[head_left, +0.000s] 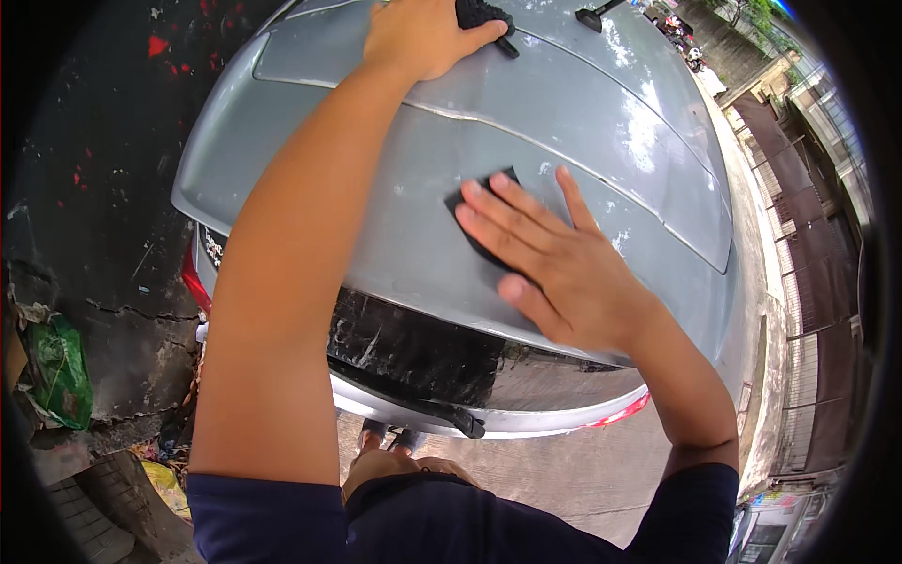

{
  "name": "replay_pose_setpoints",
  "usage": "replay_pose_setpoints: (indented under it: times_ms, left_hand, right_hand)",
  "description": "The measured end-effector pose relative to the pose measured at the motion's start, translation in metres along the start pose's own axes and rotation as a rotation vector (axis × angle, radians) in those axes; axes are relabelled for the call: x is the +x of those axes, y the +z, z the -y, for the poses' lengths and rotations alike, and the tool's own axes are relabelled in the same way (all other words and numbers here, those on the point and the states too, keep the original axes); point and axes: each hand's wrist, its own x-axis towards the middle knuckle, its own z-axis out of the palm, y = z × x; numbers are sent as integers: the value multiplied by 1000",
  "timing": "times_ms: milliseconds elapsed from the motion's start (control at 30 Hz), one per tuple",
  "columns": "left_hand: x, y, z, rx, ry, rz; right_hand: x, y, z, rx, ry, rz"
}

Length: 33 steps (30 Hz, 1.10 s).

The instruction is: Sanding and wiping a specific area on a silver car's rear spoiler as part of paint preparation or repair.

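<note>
A silver-grey car is in front of me, its roof and rear edge filling the middle. My right hand lies on the rear part of the roof with fingers stretched. Under those fingers is a thin black square sheet, which looks like sandpaper, pressed flat on the paint. Farther off, at the top edge, my left hand rests on the roof, its thumb across a black, rough-textured bundle. Most of that hand's fingers are cut off by the frame, and the bundle's kind is unclear.
A black antenna rises from the roof. Below the rear window is a black wiper. A dark, cracked wall and a green plastic bag are at left. Concrete ground lies behind the car, and fencing runs along the right.
</note>
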Motion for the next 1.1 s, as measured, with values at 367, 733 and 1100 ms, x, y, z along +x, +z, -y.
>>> replay_pose_setpoints:
  times_ms: [367,733,1100]
  left_hand:
    - [0,-10,-12,-12,-17,129]
    - [0,-6,-8,18,18,66]
    - [-3,-18,-8,22,-13,170]
  right_hand:
    - [-6,-9,-9,-14,-11,12]
    - [-36,3,2,106,103,73]
    - [-65,11,19,133,256,29]
